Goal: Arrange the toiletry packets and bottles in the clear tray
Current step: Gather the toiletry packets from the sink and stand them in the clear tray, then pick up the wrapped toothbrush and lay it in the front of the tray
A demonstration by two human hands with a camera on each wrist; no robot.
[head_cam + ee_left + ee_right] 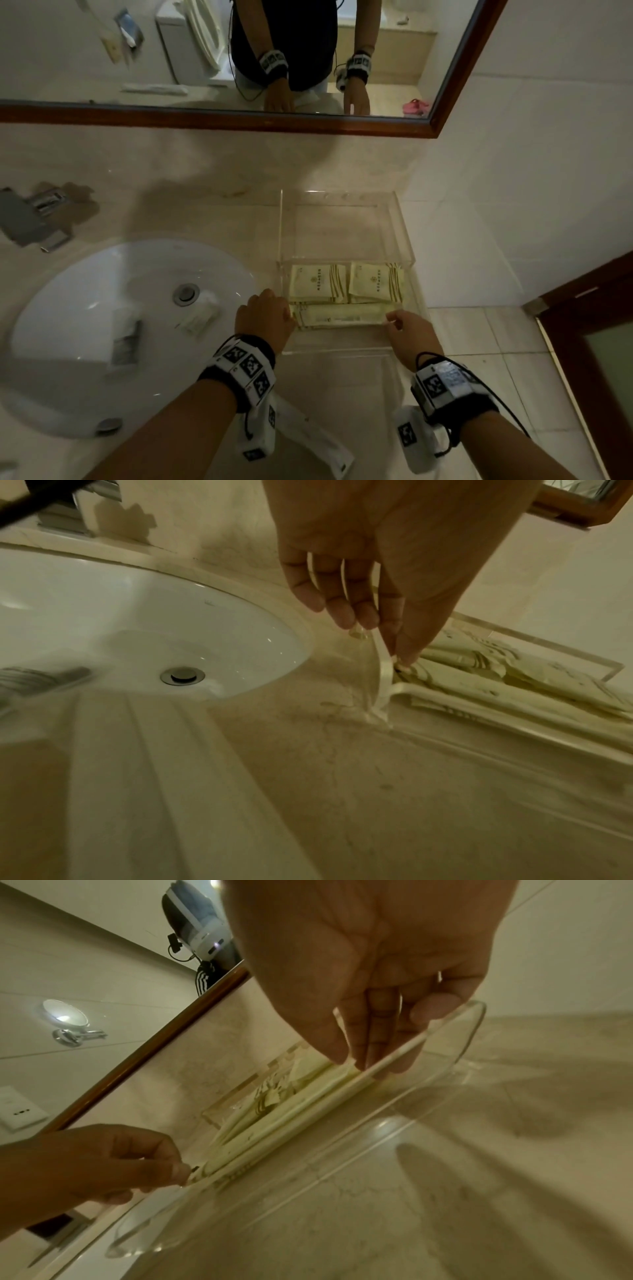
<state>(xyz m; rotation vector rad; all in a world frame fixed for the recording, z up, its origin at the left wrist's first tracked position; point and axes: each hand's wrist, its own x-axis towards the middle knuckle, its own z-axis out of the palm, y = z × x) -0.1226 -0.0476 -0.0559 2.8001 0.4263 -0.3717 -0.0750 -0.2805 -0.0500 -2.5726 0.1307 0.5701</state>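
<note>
Head view: the clear acrylic tray (402,233) stands on the beige marble counter (212,185) by its right edge, beside the white oval sink (85,308). Two stacks of pale yellow square packets (346,282) sit mid-tray; the long pale yellow packets (342,315) lie across the near side. The tray's far half holds nothing and no bottles show, so the job looks partly done

Left wrist view: the left hand (359,561) pinches the long packets' end at the tray wall

Right wrist view: the right hand (369,961), fingers extended, presses the other end
</note>
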